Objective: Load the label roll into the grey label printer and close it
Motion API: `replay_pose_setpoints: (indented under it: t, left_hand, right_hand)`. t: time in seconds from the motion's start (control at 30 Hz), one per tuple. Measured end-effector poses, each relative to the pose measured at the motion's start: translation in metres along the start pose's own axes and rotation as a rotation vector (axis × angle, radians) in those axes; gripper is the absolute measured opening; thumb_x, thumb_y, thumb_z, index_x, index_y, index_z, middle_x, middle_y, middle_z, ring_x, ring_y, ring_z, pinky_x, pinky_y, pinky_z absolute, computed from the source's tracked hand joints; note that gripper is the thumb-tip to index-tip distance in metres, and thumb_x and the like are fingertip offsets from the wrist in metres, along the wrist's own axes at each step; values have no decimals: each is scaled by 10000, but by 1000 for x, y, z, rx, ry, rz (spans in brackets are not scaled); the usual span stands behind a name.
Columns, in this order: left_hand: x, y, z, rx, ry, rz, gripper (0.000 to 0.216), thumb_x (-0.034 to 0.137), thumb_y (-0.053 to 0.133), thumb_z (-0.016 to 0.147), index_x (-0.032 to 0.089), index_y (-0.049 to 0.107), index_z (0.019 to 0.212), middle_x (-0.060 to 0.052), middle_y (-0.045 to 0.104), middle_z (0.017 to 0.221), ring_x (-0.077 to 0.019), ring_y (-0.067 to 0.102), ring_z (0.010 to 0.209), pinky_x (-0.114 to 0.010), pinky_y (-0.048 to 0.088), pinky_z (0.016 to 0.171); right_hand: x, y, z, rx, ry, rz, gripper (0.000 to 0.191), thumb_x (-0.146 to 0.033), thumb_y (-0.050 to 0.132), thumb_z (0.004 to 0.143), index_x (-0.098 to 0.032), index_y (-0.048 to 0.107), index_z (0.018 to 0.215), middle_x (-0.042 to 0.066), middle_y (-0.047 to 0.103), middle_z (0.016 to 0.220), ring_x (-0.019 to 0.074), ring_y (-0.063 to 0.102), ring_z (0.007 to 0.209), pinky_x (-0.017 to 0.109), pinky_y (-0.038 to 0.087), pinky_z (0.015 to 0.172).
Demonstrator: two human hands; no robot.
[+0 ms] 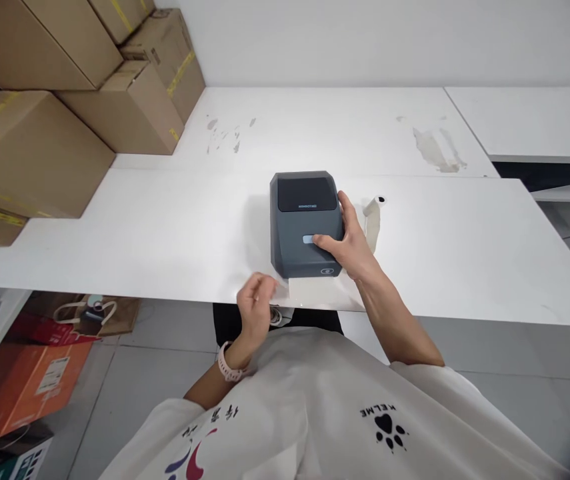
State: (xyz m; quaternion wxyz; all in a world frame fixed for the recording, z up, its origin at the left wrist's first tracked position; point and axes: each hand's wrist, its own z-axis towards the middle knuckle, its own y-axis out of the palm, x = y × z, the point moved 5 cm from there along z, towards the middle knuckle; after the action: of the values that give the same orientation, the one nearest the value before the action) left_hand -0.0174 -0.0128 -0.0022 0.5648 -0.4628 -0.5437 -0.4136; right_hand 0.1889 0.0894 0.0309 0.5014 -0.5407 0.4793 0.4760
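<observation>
A dark grey thermal printer [307, 223] with a glossy black lid panel stands near the front edge of the white table. My right hand [352, 243] grips its right side, fingers along the edge and thumb on the pale button on top. A white paper strip [311, 288] sticks out from under the printer's front. Just left of that strip, apart from the printer, my left hand [256, 298] is loosely closed with curled fingers, and nothing shows in it. A small paper roll [375, 205], partly unwound, lies right of the printer behind my right hand.
Cardboard boxes [25, 150] are stacked at the left end of the white table [175, 220]. Worn patches mark its back part. Below left, an orange box [35, 380] and a paper bag [115, 317] stand on the floor. Open shelving [569, 193] is at the right.
</observation>
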Motion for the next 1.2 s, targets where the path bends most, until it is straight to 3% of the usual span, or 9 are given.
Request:
replay_pose_setpoints:
  t: [0.07,0.17,0.3,0.5,0.67,0.77,0.97,1.1,1.2]
  left_hand:
    - [5,-3,10,119,82,1,272,471,558,974,254,702,1054,-47,726,1060,-189,661,970,-328,540,856]
    - [7,13,23,-26,40,18,532,530,483,1013,315,487,1499,-59,469,1625,-242,468,1471,-416,437,1181]
    - [6,26,25,-152,-2,9,637,591,358,1041,344,311,1626,14,250,1751,-229,189,1634,-434,220,1335]
    - [14,21,27,-132,75,3,633,623,305,1040,352,369,1608,42,226,1756,-224,121,1647,-444,165,1353]
    - [46,22,60,-95,243,-48,628,642,293,1034,335,469,1553,22,405,1684,-251,291,1602,-441,284,1316]
    - [56,24,93,-70,293,-9,556,561,483,1001,318,525,1500,-12,521,1593,-280,409,1530,-447,364,1256]
    - [32,27,125,-78,82,390,676,362,631,864,231,500,1514,-141,608,1323,-301,620,1138,-455,520,944]
    - [26,31,126,-158,13,486,694,323,603,834,161,514,1502,-87,664,951,-283,645,883,-432,509,838]
    - [29,32,130,-178,-11,536,697,283,606,797,142,539,1476,-70,671,845,-303,652,849,-416,498,792]
  right_hand:
    - [-1,-1,0,-5,3,-2,1181,-470,846,713,-401,142,1659,48,411,1646,347,485,1455,556,455,1205]
    - [3,-6,-7,-22,-11,-7,1124,-540,834,744,-409,183,1651,24,372,1680,323,397,1534,534,391,1261]
    - [19,-12,-27,3,-56,35,792,-681,589,921,-420,308,1613,-54,274,1733,234,217,1626,480,250,1335]
    - [31,-12,-38,54,-128,61,742,-773,345,963,-417,323,1613,-62,317,1717,248,277,1607,527,260,1327]
    - [-1,-20,-11,74,-308,1,692,-789,261,968,-485,352,1583,-97,326,1709,252,235,1622,531,224,1336]
    - [-29,-24,23,149,-413,-132,711,-836,219,941,-530,316,1576,-127,287,1716,261,181,1636,580,135,1338]
    - [-71,-25,104,230,-539,-282,770,-847,198,941,-457,285,1600,-27,372,1664,284,189,1631,608,147,1311]
    - [-77,-29,146,206,-542,-288,797,-885,249,906,-450,341,1568,-13,416,1635,298,213,1622,627,144,1299]
    - [-79,-32,157,177,-500,-307,846,-902,323,876,-403,382,1556,20,446,1620,316,253,1606,610,193,1295]
